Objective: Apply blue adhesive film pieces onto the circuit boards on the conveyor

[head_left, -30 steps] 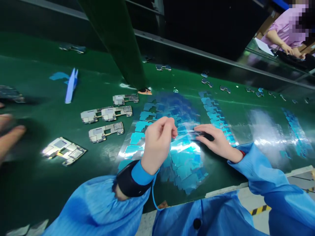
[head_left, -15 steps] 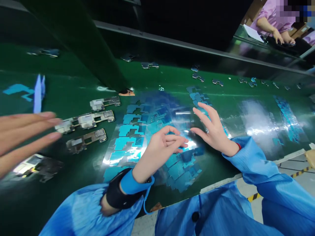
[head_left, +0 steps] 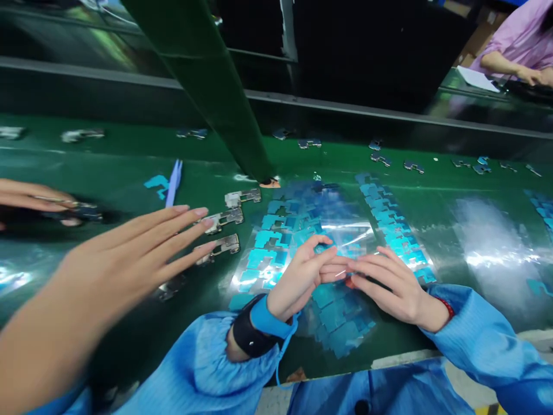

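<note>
Where the wearer's two hands come together, the left hand (head_left: 298,279) curls its thumb and fingers inward while the right hand (head_left: 395,285) reaches across with fingers lightly bent, their fingertips touching or nearly so; with the glare there, I cannot tell whether either grasps a thin clear film. Right beneath both hands, blue film cutouts (head_left: 341,323) lie overlapping on the green worktop (head_left: 211,184), with a column of board-shaped blue pieces (head_left: 261,257) along their left and a narrow strip of more pieces (head_left: 393,230) slanting past the right hand. A black wrist strap (head_left: 253,335) sits on the left arm and a red bracelet (head_left: 448,308) on the right wrist. From the left, a co-worker's open hand (head_left: 142,248) stretches flat over some circuit boards (head_left: 228,245), partly covering them, and another hand (head_left: 43,193) beyond it grips a dark board (head_left: 88,213). Blue tweezers (head_left: 173,184) lie beside a loose blue film piece (head_left: 158,184). Small boards (head_left: 380,159) are scattered along the far edge, and at upper right a person in a pink sleeve (head_left: 510,37) sits near white paper (head_left: 477,79).
</note>
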A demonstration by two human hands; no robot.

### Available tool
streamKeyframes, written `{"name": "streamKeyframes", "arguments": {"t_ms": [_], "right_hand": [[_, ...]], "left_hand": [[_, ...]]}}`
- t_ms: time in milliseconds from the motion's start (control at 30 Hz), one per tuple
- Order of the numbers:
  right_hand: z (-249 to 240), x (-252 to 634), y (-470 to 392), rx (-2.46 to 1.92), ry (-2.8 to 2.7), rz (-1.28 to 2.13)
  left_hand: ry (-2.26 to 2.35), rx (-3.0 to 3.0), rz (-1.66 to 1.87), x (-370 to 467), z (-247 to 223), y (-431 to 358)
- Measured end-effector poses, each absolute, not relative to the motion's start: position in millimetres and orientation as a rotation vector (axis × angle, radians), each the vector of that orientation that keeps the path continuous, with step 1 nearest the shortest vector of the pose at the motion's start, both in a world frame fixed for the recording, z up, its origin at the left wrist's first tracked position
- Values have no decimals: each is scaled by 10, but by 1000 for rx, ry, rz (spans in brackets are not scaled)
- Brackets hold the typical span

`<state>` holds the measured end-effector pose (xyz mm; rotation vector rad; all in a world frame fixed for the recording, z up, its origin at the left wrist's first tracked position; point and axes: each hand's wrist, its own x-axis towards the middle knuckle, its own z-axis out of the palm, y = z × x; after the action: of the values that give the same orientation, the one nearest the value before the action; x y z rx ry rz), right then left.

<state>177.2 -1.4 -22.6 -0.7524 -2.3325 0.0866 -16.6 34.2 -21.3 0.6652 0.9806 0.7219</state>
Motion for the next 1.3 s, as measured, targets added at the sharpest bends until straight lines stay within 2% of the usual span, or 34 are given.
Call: {"name": "streamKeyframes", "arguments": {"t_ms": [133,200,400,600,867,1133,1300], "right_hand": [[70,1778,-91,-726,-2011,815],[144,1813,-74,-867,-1812,945],[-15,1876,56,-1398,-1732,1018],[-94,1870,15,-1353,-1888,902],[-126,2132,124,-1523,-1579,1018],[-85,2048,65,-1536,-1574,862],[-96,2030,8,-1531,-1615,735]], "left_hand": [[1205,1145,729,-159,-316,302],[1275,1413,715,-151,-349,260],[1141,1791,800,-142,-225,125],[921,1880,855,-108,-205,70],[1032,1657,1016,-128,-121,127],[1021,1547,1022,-123,-112,122],[1067,1722,961,-96,-112,133]]}}
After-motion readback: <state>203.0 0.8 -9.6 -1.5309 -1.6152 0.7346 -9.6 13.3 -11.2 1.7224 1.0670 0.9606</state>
